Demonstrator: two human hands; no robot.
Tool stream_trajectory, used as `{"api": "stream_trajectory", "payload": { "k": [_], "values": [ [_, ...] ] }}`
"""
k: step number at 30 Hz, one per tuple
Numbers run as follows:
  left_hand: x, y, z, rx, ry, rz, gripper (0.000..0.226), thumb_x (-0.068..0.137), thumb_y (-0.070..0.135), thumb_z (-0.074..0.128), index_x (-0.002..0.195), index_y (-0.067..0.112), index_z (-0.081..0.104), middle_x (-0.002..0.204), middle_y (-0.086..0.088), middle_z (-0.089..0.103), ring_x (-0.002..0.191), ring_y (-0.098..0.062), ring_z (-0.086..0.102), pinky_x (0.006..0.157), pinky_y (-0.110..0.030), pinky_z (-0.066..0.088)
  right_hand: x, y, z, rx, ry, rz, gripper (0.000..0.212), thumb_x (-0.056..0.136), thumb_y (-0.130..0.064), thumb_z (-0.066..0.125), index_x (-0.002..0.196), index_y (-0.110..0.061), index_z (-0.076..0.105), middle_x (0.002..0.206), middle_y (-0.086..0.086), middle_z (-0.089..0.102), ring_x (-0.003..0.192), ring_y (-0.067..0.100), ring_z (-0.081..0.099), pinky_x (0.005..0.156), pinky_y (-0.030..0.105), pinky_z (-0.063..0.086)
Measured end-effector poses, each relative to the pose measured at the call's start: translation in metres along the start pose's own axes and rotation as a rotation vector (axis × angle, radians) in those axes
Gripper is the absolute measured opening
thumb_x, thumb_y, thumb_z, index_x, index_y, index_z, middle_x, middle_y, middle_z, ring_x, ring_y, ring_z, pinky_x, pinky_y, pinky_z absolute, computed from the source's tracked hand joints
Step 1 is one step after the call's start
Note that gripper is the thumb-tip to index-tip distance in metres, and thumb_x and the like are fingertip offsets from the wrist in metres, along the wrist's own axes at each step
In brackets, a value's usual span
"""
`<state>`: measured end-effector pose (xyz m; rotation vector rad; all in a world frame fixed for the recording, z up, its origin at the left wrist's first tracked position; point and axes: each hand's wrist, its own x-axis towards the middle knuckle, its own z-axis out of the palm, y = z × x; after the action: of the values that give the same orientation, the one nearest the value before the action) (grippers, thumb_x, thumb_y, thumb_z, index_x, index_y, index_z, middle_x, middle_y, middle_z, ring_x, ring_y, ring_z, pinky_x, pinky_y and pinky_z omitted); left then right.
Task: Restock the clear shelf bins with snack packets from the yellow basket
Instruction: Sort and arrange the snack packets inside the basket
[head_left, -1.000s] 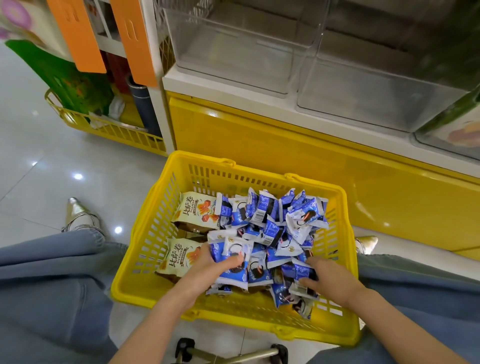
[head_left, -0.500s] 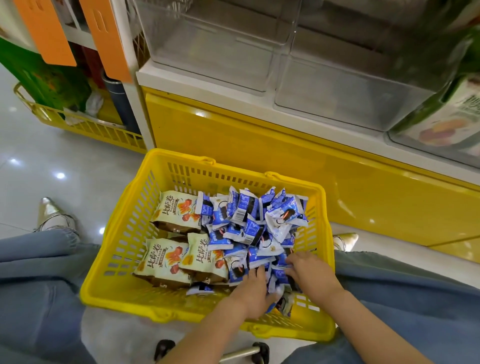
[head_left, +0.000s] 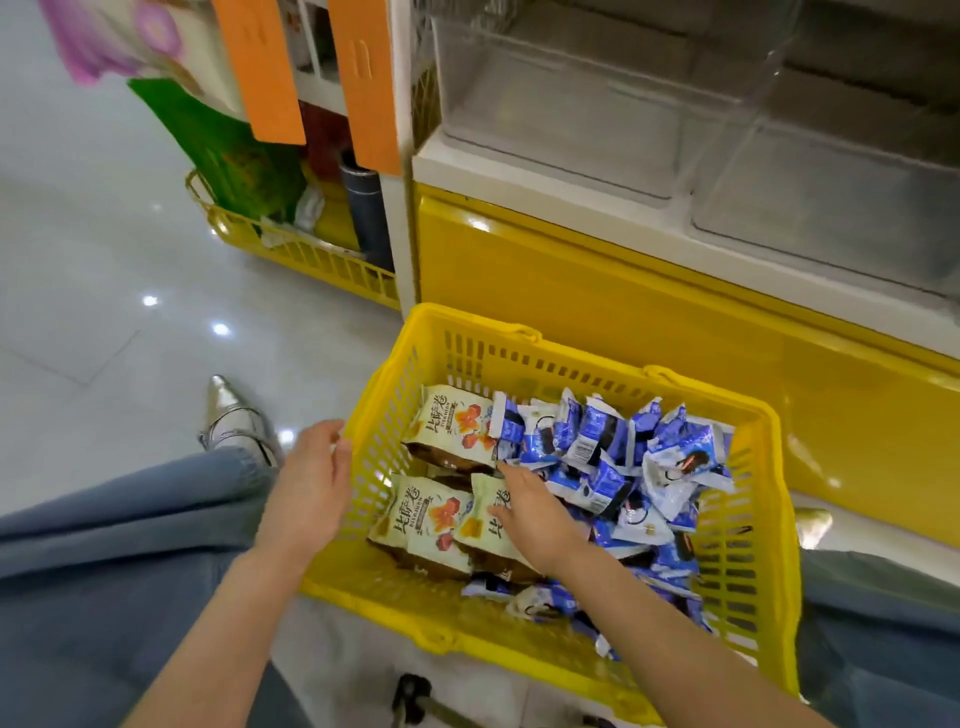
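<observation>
My right grip (head_left: 535, 514) rests open on a packet (head_left: 478, 525) near the basket's (head_left: 467, 318) left wall; left grip (head_left: 311, 483) open outside it. I'd brace, then pinch one packet

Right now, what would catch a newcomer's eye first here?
The bright yellow plastic basket at centre stands out, its right side heaped with small blue-and-white snack packets and its left holding larger cream snack packets. The right hand reaches flat over a cream packet; the left hand is at the basket's left rim. Above, the clear plastic shelf bins look empty.
</observation>
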<state>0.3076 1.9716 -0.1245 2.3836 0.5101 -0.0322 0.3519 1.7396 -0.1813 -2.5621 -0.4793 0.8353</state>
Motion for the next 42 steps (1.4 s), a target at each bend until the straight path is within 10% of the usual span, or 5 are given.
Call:
{"api": "stream_trajectory", "payload": {
  "k": [10, 17, 24, 32, 42],
  "values": [
    [-0.006, -0.013, 0.018, -0.162, -0.078, -0.100, 0.022, 0.099, 0.037, 0.028, 0.095, 0.018, 0.039, 0.072, -0.007, 0.058, 0.066, -0.024, 0.059, 0.060, -0.043, 0.050, 0.026, -0.005, -0.005, -0.369, -0.058, -0.054, 0.019, 0.098, -0.017, 0.046, 0.110, -0.014, 0.061, 0.116, 0.006, 0.058, 0.114, 0.023, 0.045, 0.100, 0.034, 0.034],
    [-0.016, 0.011, 0.020, -0.060, 0.264, 0.050, 0.025, 0.095, 0.018, 0.046, 0.118, 0.009, 0.050, 0.109, -0.003, 0.049, 0.105, -0.017, 0.044, 0.089, -0.030, 0.034, -0.007, -0.028, -0.038, 0.008, 0.239, -0.201, 0.017, 0.098, -0.027, 0.045, 0.087, -0.017, 0.055, 0.087, -0.007, 0.052, 0.085, 0.009, 0.049, 0.072, 0.018, 0.036],
    [-0.033, 0.047, 0.025, -0.839, -0.239, -0.128, 0.048, 0.075, 0.037, 0.070, 0.115, 0.034, 0.043, 0.110, 0.019, 0.061, 0.097, 0.008, 0.060, 0.072, -0.011, 0.050, -0.021, -0.062, -0.078, 0.303, 0.436, -0.144, 0.019, 0.095, -0.027, 0.051, 0.076, -0.023, 0.051, 0.060, -0.012, 0.048, 0.053, 0.001, 0.047, 0.053, 0.015, 0.037],
    [-0.026, 0.041, 0.016, -0.924, -0.073, -0.120, 0.033, 0.083, 0.040, 0.056, 0.114, 0.027, 0.054, 0.103, 0.013, 0.068, 0.092, 0.000, 0.065, 0.068, -0.016, 0.054, -0.035, -0.070, -0.066, 0.804, -0.015, -0.040, 0.049, 0.085, -0.040, 0.058, 0.128, -0.026, 0.039, 0.114, -0.019, 0.056, 0.097, -0.012, 0.059, 0.074, 0.008, 0.049],
    [-0.014, -0.001, 0.011, -0.246, 0.141, 0.015, 0.036, 0.098, 0.026, 0.038, 0.131, 0.013, 0.043, 0.115, 0.005, 0.039, 0.106, -0.012, 0.047, 0.092, -0.027, 0.037, -0.019, -0.053, -0.018, 0.852, 0.165, 0.240, 0.022, 0.092, -0.038, 0.053, 0.108, -0.024, 0.049, 0.099, -0.012, 0.063, 0.085, -0.001, 0.062, 0.064, 0.008, 0.048]
  ]
}}
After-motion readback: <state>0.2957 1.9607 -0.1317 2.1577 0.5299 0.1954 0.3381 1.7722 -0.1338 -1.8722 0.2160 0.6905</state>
